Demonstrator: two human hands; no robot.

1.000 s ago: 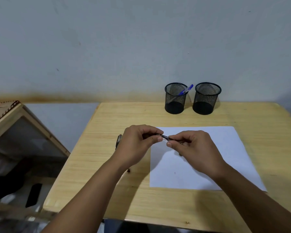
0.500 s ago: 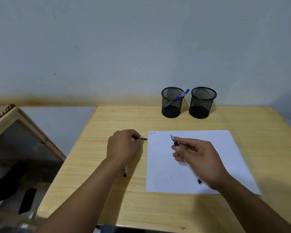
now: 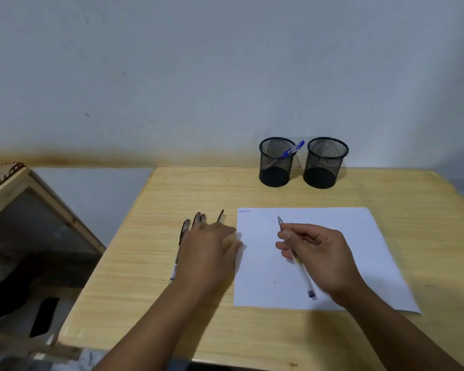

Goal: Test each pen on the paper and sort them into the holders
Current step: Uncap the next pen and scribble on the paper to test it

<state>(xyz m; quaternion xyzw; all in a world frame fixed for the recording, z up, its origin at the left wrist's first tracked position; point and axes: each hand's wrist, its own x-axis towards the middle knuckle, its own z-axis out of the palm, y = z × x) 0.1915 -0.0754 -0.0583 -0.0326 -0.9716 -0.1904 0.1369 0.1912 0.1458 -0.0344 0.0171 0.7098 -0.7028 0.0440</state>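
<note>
Two hands over table (image 3: 386, 199), right hand (image 3: 316, 253) gripping uncapped pen (image 3: 299, 266) above paper (image 3: 359, 236), left hand (image 3: 209, 247) blurred, flat on spare pens (image 3: 184, 231), grip unclear.

Soft, even, slightly dim light; faint shadows lie under the arms on the table (image 3: 386, 199). The left hand (image 3: 209, 253) is motion-blurred; frame edges bow slightly.

Worktop (image 3: 279, 330) layout. At 12 o'clock, by the wall: two holders side by side, left holder (image 3: 276, 163) containing one pen (image 3: 292, 150), right holder (image 3: 325, 163) just beside it. At centre: paper (image 3: 359, 250). At 9 o'clock of paper: loose pens (image 3: 185, 231), side by side on worktop.
</note>
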